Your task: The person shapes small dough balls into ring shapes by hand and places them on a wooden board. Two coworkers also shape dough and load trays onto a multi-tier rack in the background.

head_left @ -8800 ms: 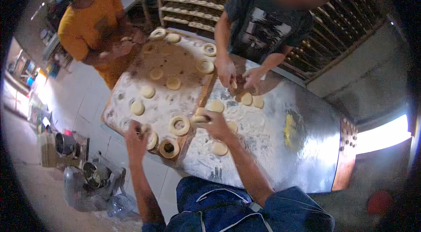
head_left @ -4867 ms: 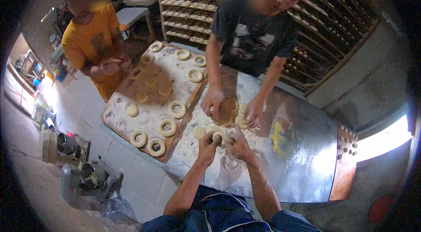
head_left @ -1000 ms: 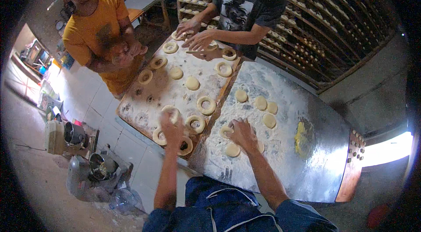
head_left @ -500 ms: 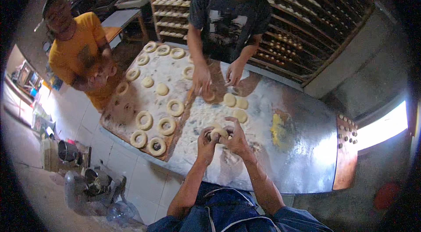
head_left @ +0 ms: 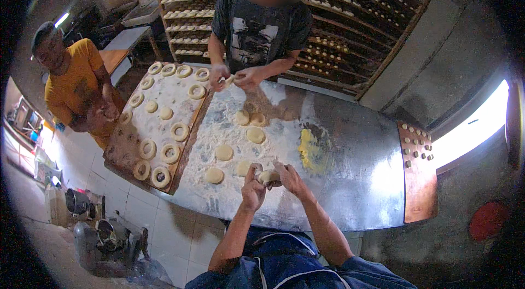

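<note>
Both my hands meet over the floured metal table (head_left: 355,179). A pale piece of dough (head_left: 268,176) is pinched between them, the fingers of my left hand (head_left: 253,191) on one side and those of my right hand (head_left: 292,179) on the other. Just left of my left hand lie a flattened round of dough (head_left: 214,176) and another round (head_left: 224,152); a further one (head_left: 243,168) is partly covered by my fingers. Farther away, more rounds (head_left: 255,135) sit close together. Whether the held dough has a hole is hidden.
At left, a wooden board (head_left: 128,141) carries several dough rings (head_left: 179,132). A co-worker in a dark shirt (head_left: 257,37) holds dough across the table; a person in yellow (head_left: 76,86) stands left. Racks (head_left: 186,13) stand behind. Another board (head_left: 418,179) with small dough pieces adjoins the right end.
The view has swung right. My hands, still holding dough, have moved right over the table, uncovering dough rounds. The co-worker opposite has raised both hands from the tabletop, with dough in them.
</note>
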`<action>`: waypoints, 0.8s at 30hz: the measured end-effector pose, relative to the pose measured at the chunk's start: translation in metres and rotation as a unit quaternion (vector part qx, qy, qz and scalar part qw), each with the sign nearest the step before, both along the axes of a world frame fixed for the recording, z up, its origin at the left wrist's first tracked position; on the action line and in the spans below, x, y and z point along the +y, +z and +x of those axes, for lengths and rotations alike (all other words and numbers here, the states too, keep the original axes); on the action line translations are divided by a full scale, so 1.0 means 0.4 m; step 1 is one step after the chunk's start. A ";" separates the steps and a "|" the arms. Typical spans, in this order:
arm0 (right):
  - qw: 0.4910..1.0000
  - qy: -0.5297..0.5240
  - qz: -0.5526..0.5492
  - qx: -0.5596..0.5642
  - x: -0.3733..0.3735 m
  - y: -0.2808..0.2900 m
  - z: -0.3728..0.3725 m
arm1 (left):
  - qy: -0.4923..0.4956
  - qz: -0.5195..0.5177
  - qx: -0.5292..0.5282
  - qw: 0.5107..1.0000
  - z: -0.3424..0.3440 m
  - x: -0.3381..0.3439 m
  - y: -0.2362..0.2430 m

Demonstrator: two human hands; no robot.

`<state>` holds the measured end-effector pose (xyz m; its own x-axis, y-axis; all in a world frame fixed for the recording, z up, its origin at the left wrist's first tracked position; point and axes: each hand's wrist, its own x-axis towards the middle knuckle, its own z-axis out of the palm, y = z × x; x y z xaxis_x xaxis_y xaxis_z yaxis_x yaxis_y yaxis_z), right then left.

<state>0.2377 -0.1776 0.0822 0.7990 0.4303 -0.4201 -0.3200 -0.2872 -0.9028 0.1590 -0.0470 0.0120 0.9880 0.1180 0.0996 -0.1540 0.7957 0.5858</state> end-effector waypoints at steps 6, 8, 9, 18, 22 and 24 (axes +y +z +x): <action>0.999 0.023 0.048 0.012 -0.118 -0.172 -0.004 | 0.177 0.569 0.057 0.801 0.034 -0.110 -0.008; 0.992 0.051 -0.087 -0.071 -0.117 -0.111 -0.029 | 0.202 0.471 0.133 0.848 0.020 -0.165 0.019; 0.985 0.042 -0.107 -0.132 -0.113 -0.032 -0.057 | 0.216 0.416 0.172 0.866 0.009 -0.192 0.030; 0.996 -0.055 0.026 -0.061 -0.157 -0.079 -0.116 | 0.222 0.607 0.069 0.760 0.013 -0.212 -0.123; 0.963 -0.107 0.005 -0.247 -0.207 -0.265 -0.116 | 0.063 0.120 0.214 0.967 0.002 -0.251 -0.040; 0.981 0.015 -0.064 -0.181 -0.205 -0.190 -0.115 | 0.190 0.468 0.088 0.859 -0.010 -0.226 -0.063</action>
<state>0.1917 -0.2596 0.0062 0.8933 0.4189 -0.1627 0.0261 -0.4096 -0.9119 0.1551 -0.1376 -0.0133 0.9055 0.3843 0.1801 -0.1426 -0.1241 0.9820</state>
